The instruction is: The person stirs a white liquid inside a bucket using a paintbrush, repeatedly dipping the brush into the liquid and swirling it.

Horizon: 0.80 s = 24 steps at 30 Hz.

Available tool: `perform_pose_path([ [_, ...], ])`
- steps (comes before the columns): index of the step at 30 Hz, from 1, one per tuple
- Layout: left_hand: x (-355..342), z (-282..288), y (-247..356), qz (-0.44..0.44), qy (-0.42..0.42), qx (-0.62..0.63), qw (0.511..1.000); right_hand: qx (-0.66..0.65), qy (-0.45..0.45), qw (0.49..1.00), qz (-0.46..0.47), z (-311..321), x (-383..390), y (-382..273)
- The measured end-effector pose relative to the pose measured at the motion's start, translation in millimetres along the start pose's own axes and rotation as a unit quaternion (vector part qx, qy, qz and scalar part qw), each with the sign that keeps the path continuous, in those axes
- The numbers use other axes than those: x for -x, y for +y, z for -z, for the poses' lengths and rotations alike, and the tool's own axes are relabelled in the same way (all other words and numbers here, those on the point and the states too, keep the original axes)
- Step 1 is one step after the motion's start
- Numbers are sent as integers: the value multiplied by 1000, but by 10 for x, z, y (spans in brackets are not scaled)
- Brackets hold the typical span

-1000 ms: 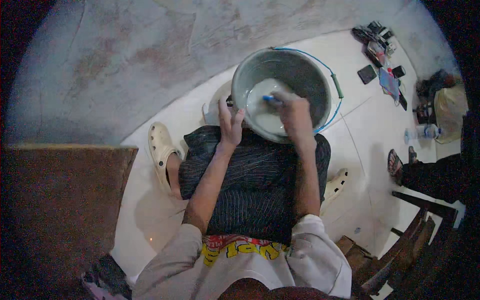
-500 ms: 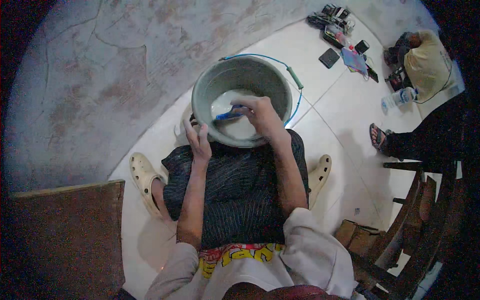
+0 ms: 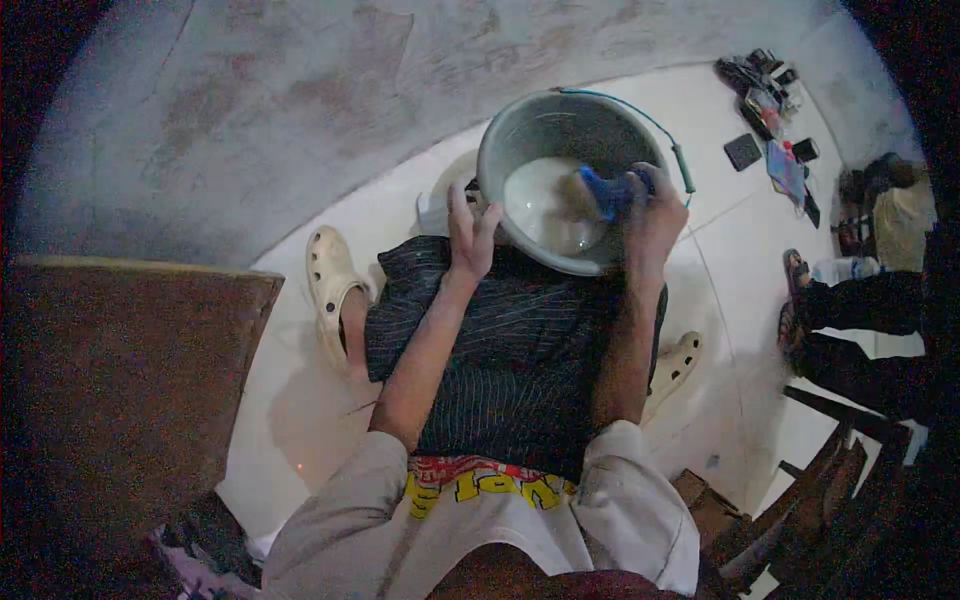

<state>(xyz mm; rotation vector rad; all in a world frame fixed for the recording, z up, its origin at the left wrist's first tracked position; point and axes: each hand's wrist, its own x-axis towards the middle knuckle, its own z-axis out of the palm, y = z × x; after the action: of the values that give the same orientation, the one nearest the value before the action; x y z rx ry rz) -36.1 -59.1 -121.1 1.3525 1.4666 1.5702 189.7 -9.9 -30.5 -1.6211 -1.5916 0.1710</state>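
Observation:
A grey bucket [image 3: 492, 128] stands tilted toward me between my legs. Whitish liquid [image 3: 535, 195] covers its bottom. My right hand [image 3: 655, 215] reaches over the right rim, closed around a blue brush [image 3: 598, 192]; its tan bristles point left over the liquid, slightly blurred by motion. At the left side of the bucket is my left hand [image 3: 472, 232], thumb and fingers apart. The thumb touches the outside near the rim, and the fingertips are beside a dark piece there.
A blue wire handle with a green grip [image 3: 684, 168] hangs off the bucket's right. Brown board [image 3: 130, 370] at left; dark wooden frame [image 3: 820, 480] at lower right. Small belongings [image 3: 785, 170] lie on the white tiles by the wall. Another person's dark-clad legs [image 3: 865, 305] extend in from the right.
The brush in my right hand has moved toward the bucket's right side, its bristles now showing. My left hand stays by the rim. The whole view has shifted.

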Motion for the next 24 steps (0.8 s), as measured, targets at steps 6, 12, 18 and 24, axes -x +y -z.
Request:
perform_pose_path([
  [6, 5, 26, -202, 37, -9, 29, 999, 27, -62, 997, 41, 41, -18, -25],
  [12, 24, -16, -140, 35, 1, 34, 999, 25, -101, 994, 38, -110, 8, -67],
  [18, 2, -10, -69, 5, 19, 32, 999, -23, -99, 994, 34, 3, 75, -91],
  [24, 23, -26, -84, 17, 21, 5, 1000, 109, -37, 990, -85, -67, 38, 33],
])
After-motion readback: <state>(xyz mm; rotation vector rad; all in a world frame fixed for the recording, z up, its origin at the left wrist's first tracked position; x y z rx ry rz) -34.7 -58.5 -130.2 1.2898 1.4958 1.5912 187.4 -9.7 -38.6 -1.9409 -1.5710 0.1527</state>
